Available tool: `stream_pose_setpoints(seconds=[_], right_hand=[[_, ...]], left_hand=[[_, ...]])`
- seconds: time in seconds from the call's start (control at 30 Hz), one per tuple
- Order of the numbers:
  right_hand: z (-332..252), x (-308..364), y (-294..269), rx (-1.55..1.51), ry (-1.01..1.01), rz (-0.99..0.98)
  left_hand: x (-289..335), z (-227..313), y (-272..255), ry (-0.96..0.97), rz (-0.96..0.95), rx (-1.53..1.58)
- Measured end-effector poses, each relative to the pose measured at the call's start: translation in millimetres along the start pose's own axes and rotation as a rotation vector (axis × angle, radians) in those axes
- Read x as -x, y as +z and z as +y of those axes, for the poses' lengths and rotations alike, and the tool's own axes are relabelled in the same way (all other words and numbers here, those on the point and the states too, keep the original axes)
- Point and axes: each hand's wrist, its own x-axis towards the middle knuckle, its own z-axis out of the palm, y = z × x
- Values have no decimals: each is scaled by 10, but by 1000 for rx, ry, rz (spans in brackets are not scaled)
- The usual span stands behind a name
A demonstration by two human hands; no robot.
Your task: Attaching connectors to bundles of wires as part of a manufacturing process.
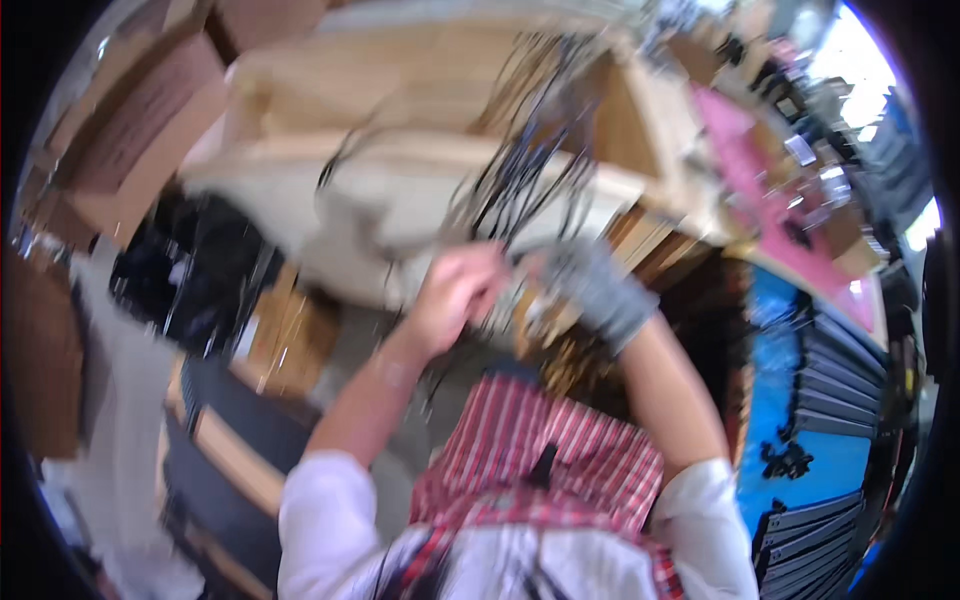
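Motion blurs the view. My bare left hand (pixel 460 292) is in the middle with its fingers curled inward; what it holds, if anything, is too smeared to name. Close on its right is my right hand (pixel 597 295), in a grey glove, its fingertips pointing toward the left hand and too blurred to read. Just beyond both hands, a bundle of thin black cables (pixel 525 180) lies over the edge of a pale work table (pixel 410 160). Whether either hand touches the cables I cannot tell.
Cardboard boxes (pixel 140 130) stand at the far left, above a heap of black items (pixel 215 265). On the right, a blue surface (pixel 775 400) carries rows of dark grey slats (pixel 840 375). Behind it runs a pink surface (pixel 770 190) with small parts. Dark panels (pixel 240 425) stand at the lower left.
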Motion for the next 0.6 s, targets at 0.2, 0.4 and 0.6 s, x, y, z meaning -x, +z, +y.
stream_pose_setpoints(seconds=[0.2, 0.4, 0.6], right_hand=[[314, -161, 118, -3, -312, -38], [320, -234, 61, 80, -316, -49], [492, -272, 60, 77, -341, -26]], left_hand=[[130, -65, 77, -50, 94, 132], [23, -60, 101, -67, 218, 134], [-8, -146, 4, -97, 158, 202]])
